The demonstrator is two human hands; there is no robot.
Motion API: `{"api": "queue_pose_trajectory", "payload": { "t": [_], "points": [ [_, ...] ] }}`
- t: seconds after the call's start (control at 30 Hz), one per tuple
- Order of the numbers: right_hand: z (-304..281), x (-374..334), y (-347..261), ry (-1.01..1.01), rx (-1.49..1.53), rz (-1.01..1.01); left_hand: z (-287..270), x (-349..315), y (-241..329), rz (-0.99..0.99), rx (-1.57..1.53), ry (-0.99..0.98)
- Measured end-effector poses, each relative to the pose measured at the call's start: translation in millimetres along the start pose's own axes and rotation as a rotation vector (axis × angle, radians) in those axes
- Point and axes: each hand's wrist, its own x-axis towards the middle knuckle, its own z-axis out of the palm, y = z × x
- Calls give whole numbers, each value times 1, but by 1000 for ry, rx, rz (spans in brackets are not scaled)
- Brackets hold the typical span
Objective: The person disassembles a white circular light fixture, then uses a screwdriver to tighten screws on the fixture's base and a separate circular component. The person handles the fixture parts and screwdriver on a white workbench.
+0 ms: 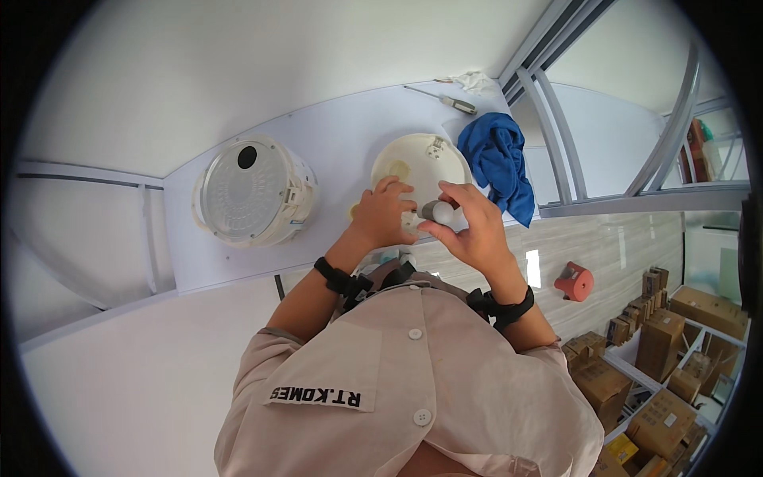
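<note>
Between the thumb and fingers of my right hand point(479, 230) is a small grey cylinder with a rounded white end point(436, 211). My left hand point(383, 213) is beside it, its fingers bent around the near side of a round off-white plastic part point(421, 149). What exactly the left fingers grip is hidden beneath them. A fitting with small holes point(435, 147) sits near the far rim of that round part. Just beyond the left fingers shows a pale yellow disc point(399, 169).
A white round appliance with a clear lid point(246, 191) stands to the left on the table point(338, 127). Blue cloth point(497, 159) lies to the right, and a screwdriver point(455, 103) at the back. Over the floor are a red stool point(575, 282) and cardboard boxes point(661, 421).
</note>
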Motion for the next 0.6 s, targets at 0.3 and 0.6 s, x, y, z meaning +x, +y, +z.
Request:
{"api": "queue_pose_trajectory", "payload": {
  "t": [0.3,0.6],
  "points": [
    [3,2,6,-54,52,-142,3,3,-2,24,55,6],
    [4,3,6,-7,15,-50,6,3,-4,65,46,35]
  ]
}}
